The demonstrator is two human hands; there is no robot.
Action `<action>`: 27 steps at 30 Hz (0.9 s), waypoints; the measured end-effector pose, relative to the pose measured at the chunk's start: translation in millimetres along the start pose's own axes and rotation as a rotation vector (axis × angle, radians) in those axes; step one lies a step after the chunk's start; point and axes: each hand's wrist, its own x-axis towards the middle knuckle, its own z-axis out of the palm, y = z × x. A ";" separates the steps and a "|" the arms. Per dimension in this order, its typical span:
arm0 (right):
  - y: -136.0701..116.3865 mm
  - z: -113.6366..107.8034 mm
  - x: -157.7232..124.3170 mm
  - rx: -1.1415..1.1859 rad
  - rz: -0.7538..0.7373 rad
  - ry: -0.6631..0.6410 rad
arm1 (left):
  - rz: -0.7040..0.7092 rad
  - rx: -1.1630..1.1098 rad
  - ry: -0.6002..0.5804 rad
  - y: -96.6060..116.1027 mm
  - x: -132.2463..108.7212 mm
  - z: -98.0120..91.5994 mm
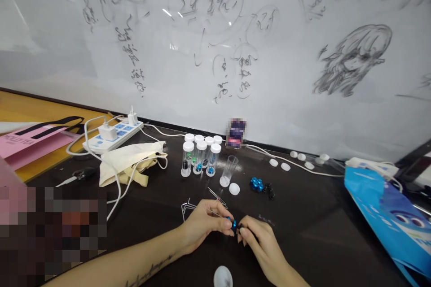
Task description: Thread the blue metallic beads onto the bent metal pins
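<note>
My left hand (211, 220) pinches a small shiny blue metal piece (235, 223) between thumb and fingers. A thin rod shows along its fingers; which tool it belongs to, I cannot tell. Close beside it, my right hand (257, 237) closes its fingertips on a small black piece (239, 226), touching or nearly touching the blue one. Beyond the hands lie a cluster of blue metal pieces (257, 184) and some black pieces (269, 190). Thin bent metal rods like hex keys (188, 206) rest behind my left hand. An uncapped clear tube (230, 171) stands near a loose white cap (234, 189).
Several white-capped tubes (201, 157) with small parts inside stand at the back. More white caps (285, 167) lie at back right. A power strip (114, 136), cables and a cream cloth bag (129, 161) occupy the left; a blue bag (380, 215) the right. A white round object (222, 276) sits in front.
</note>
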 end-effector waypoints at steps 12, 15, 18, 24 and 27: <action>2.3 3.0 2.6 0.055 -0.081 0.081 | 0.007 -0.030 -0.011 2.4 0.3 -0.5; 1.7 2.7 2.8 0.061 -0.099 0.082 | 0.011 -0.033 -0.018 2.3 0.3 -0.5; 0.7 2.1 2.4 0.034 -0.074 0.082 | 0.002 -0.032 -0.028 1.0 0.6 -1.7; 0.1 1.1 1.2 -0.004 -0.044 0.063 | -0.030 -0.022 -0.020 -1.3 0.5 -2.3; 0.7 0.7 0.9 0.008 -0.047 0.036 | -0.033 -0.015 -0.016 -0.2 -0.3 -0.4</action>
